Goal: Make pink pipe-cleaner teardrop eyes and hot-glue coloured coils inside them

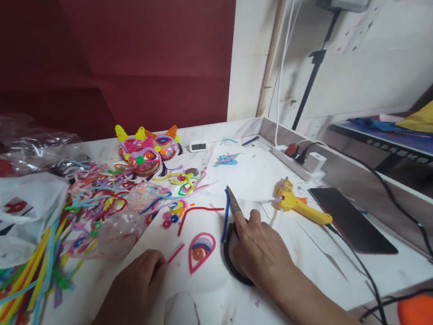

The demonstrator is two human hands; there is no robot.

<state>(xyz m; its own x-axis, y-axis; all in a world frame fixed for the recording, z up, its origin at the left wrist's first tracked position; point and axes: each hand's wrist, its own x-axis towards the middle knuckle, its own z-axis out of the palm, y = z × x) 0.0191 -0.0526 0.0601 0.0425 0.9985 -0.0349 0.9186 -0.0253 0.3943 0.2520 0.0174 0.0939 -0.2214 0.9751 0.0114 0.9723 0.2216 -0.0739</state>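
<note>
My right hand (256,242) is closed on a pair of scissors (232,200), low over the white paper (202,286). Their blades point away from me and a large black handle loop curves below the hand. Right by the blades lies a straight blue pipe cleaner (226,221). At the left, my left hand (140,279) is curled, a short pinkish-red pipe cleaner (176,253) sticking out from its fingertips. Between the hands sits an eye shape (200,253) with a pink teardrop outline and an orange coil. Above it is a bent red pipe cleaner (199,210).
Loose colourful pipe cleaners (100,186) and plastic bags (10,222) crowd the left. Two decorated animal-like pieces (143,154) stand behind, near a small digital display (198,146). At right are a yellow glue gun (301,206), a phone (353,220), a power strip (298,161) and cables.
</note>
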